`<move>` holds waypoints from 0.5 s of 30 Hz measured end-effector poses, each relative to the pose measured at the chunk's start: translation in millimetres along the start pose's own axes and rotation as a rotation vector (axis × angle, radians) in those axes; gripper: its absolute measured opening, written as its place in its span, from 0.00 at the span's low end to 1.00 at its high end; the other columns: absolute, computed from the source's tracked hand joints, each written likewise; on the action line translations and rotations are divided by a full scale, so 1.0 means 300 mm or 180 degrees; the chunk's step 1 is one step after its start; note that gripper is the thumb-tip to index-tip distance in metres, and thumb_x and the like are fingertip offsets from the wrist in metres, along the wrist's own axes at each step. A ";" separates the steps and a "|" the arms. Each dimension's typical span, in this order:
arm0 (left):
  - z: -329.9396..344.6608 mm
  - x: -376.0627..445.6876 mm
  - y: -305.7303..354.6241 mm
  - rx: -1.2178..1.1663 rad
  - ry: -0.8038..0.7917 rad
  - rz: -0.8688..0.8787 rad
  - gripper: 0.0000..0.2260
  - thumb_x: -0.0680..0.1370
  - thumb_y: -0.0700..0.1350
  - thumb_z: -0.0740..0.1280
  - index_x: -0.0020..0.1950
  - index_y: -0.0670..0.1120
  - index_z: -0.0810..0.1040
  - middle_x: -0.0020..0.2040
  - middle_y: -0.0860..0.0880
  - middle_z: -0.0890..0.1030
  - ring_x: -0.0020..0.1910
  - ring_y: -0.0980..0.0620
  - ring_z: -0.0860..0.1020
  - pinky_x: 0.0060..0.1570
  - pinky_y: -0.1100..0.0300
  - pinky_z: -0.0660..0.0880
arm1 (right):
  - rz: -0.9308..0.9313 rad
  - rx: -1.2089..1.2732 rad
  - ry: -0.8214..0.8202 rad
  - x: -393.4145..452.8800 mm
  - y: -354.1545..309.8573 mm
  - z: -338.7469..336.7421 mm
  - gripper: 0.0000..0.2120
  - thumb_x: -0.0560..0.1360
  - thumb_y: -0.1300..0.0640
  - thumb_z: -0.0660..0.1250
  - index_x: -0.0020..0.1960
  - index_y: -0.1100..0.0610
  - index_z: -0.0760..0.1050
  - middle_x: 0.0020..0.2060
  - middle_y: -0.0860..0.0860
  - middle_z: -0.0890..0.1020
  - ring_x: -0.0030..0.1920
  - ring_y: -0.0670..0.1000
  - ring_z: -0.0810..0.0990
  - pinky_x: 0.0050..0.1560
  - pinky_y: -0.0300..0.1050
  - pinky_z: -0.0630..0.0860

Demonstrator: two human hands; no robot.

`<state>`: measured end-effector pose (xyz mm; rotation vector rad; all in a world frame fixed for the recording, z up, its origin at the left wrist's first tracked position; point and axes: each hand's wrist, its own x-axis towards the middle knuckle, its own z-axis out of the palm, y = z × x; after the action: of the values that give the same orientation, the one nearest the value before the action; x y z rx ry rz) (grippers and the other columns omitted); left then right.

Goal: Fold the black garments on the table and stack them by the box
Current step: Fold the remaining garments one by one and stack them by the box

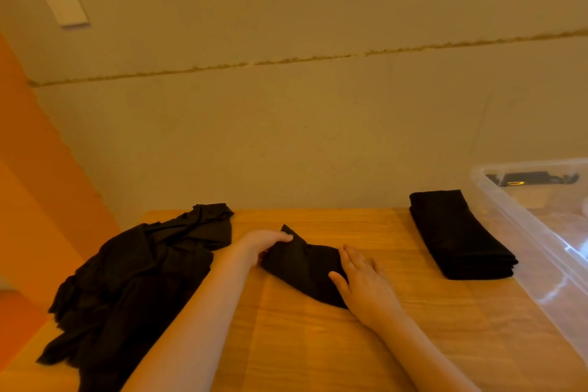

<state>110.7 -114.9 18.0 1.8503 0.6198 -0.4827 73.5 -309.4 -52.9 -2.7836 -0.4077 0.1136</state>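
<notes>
**Fingers on the half-folded garment, mid-table**

Fingers of the left hand (265, 247) curl over the far-left corner of the small black cloth garment (302, 267), pinching the edge up off the wood. That raised corner stands a little peaked; the rest lies flat.

Left of it: loose heap of crumpled black fabric garments (136, 274), unfolded, spilling toward the near-left edge of the pale wooden table (318, 344). The left forearm passes just beside the heap.

Centre: the garment in hand, already reduced to a small, roughly triangular packet.

Right hand (366, 283) lies flat on the packet's right end, fingers straight and slightly spread, pressing it down. It grips nothing.

Further right: neat folded stack of black garments (458, 235), long and rectangular, just beside the clear plastic storage box (521, 232) at the table's right edge. Something dark sits in the box; I cannot tell what.

Judgement: the step is a closing fold. To do it well, keep the flat hand as an anchor so the thin cloth cannot slide, carry the pinched corner across toward that hand, line edge to edge, then smooth from the crease outward before lifting. Aim for a packet matching the stack's outline. Much of the task remains, given the heap.
</notes>
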 end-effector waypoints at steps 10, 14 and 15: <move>-0.019 -0.070 0.059 0.0139 -0.0199 0.1320 0.07 0.78 0.41 0.65 0.55 0.45 0.79 0.48 0.49 0.81 0.45 0.54 0.80 0.45 0.64 0.76 | 0.0245 0.2078 -0.0046 0.038 0.018 -0.104 0.33 0.76 0.52 0.65 0.75 0.48 0.52 0.74 0.46 0.57 0.74 0.48 0.56 0.71 0.47 0.58; 0.002 -0.148 0.126 0.0486 -0.0342 0.1801 0.04 0.77 0.43 0.67 0.51 0.47 0.80 0.45 0.51 0.82 0.44 0.55 0.80 0.46 0.63 0.76 | -0.0189 0.3207 -0.0185 0.074 -0.018 -0.199 0.39 0.70 0.56 0.70 0.75 0.49 0.54 0.69 0.43 0.67 0.70 0.45 0.63 0.71 0.48 0.62; 0.010 -0.163 0.139 0.0574 -0.0372 0.1911 0.04 0.76 0.43 0.68 0.50 0.48 0.80 0.44 0.51 0.82 0.44 0.55 0.80 0.47 0.63 0.76 | -0.0283 0.3438 -0.0325 0.083 -0.028 -0.218 0.39 0.68 0.56 0.71 0.74 0.48 0.56 0.65 0.43 0.71 0.68 0.45 0.68 0.69 0.49 0.66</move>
<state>98.2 -138.9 76.6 2.0437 -0.0744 -0.2452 103.0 -314.5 10.9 -1.6989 -0.3450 0.3383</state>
